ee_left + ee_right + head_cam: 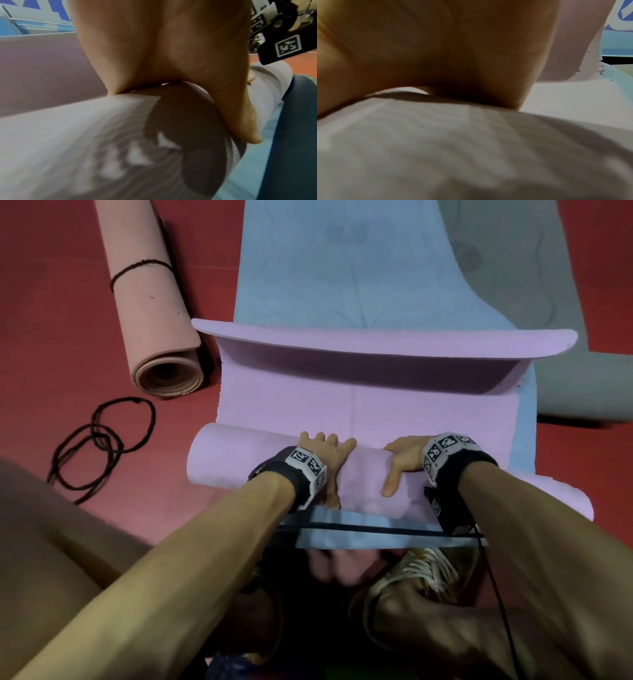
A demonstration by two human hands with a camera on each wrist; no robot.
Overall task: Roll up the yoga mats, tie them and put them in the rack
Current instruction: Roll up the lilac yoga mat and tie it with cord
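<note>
A purple yoga mat (pixel 370 409) lies on a blue mat (pixel 342 268), its near end wound into a thick roll (pixel 239 460). My left hand (pixel 330 455) and right hand (pixel 402 458) sit side by side on the middle of the roll, fingers curved over its far side, thumbs on the near side. The mat's far end (pixel 376 340) curls up off the floor. In the left wrist view my palm (pixel 154 54) bears on the roll (pixel 68 135). The right wrist view shows my palm (pixel 436 47) on the roll (pixel 471 148); fingertips are hidden in both.
A pink rolled mat (pixel 150 302), tied with a black cord, lies on the red floor at the left. Loose black cord loops (pixel 102 436) lie near it. A grey mat (pixel 582 385) lies at the right. My shoes (pixel 421 577) are just behind the roll.
</note>
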